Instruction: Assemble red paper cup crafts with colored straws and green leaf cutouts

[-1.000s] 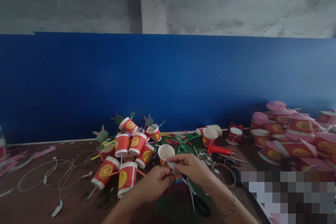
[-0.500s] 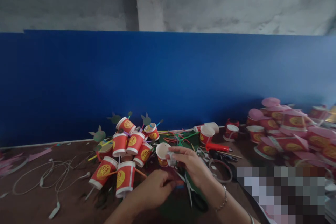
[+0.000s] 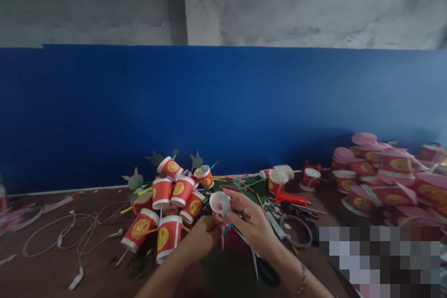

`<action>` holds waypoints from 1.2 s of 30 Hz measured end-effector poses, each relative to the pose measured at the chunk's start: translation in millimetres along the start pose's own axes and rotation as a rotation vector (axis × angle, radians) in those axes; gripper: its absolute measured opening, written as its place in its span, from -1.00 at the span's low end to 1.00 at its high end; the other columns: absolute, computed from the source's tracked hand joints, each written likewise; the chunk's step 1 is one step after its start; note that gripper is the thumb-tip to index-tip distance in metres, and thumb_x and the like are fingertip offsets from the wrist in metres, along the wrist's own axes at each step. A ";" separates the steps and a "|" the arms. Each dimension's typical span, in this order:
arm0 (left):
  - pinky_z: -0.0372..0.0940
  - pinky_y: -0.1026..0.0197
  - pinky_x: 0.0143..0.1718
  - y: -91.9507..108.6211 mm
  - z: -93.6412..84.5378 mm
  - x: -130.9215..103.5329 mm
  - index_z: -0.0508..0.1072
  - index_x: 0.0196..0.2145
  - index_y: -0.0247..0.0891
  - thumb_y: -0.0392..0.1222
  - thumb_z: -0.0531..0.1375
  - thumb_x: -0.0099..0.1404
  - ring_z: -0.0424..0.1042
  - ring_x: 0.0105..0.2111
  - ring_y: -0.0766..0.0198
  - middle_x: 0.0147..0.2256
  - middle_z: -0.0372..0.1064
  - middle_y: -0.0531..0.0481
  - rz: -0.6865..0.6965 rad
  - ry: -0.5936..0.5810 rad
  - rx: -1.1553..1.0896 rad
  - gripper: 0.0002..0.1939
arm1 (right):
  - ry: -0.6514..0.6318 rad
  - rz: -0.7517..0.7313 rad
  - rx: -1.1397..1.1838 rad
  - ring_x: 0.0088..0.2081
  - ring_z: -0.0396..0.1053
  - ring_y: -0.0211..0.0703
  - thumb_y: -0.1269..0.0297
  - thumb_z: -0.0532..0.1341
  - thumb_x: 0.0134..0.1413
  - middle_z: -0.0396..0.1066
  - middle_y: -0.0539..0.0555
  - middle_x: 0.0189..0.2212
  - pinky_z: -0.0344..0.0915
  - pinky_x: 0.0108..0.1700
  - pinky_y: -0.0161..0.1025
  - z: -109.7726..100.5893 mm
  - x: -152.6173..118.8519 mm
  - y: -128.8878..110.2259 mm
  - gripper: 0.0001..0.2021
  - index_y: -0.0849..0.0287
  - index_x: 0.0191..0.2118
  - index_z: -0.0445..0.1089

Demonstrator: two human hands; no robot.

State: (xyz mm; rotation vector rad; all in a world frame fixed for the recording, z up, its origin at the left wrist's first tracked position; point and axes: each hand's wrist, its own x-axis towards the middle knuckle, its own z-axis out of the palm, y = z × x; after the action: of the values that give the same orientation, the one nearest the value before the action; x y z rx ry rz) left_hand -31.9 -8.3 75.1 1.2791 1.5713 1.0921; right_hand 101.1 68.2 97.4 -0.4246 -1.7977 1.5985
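Note:
In the lower middle, my right hand point(image 3: 249, 219) has its fingers curled round a clear, ringed roll point(image 3: 225, 205) that looks like transparent tape. Close against it, my left hand point(image 3: 204, 237) is closed in a pinch on a small blue and red piece point(image 3: 227, 228), whose kind is too blurred to make out. Just behind the roll stands a red and white paper cup point(image 3: 215, 200), mouth upward and partly covered. Below my right hand lie scissors point(image 3: 263, 270) with dark handles.
Left of my hands is a heap of red cups point(image 3: 162, 193) with straws and green paper animal heads. White earphones point(image 3: 77, 242) lie further left. To the right are a red tool point(image 3: 291, 199), a ring-shaped band point(image 3: 296, 230) and a pile of pink-topped cups point(image 3: 394, 172). A blue wall panel point(image 3: 223, 111) stands behind.
My left hand has risen to meet the right and now pinches the blue and red piece, which lay on the table before. The roll is turned and tilted between my hands.

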 end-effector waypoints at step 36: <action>0.06 0.33 -0.57 -2.8 -11.0 11.0 0.43 -0.45 -0.28 0.10 0.17 0.12 0.16 -0.62 0.38 -0.65 0.22 0.15 0.116 0.345 -0.158 -0.65 | -0.054 0.054 -0.475 -0.28 0.41 -0.17 0.45 0.14 -0.12 0.49 0.04 -0.35 0.29 -0.22 -0.30 -12.7 5.4 1.8 -0.68 0.21 -0.16 0.41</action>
State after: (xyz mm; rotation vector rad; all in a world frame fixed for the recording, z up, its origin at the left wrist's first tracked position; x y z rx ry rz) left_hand -44.8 0.8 74.8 1.1293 1.6334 1.5452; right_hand 105.5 81.4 97.3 -0.6537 -2.2246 1.2146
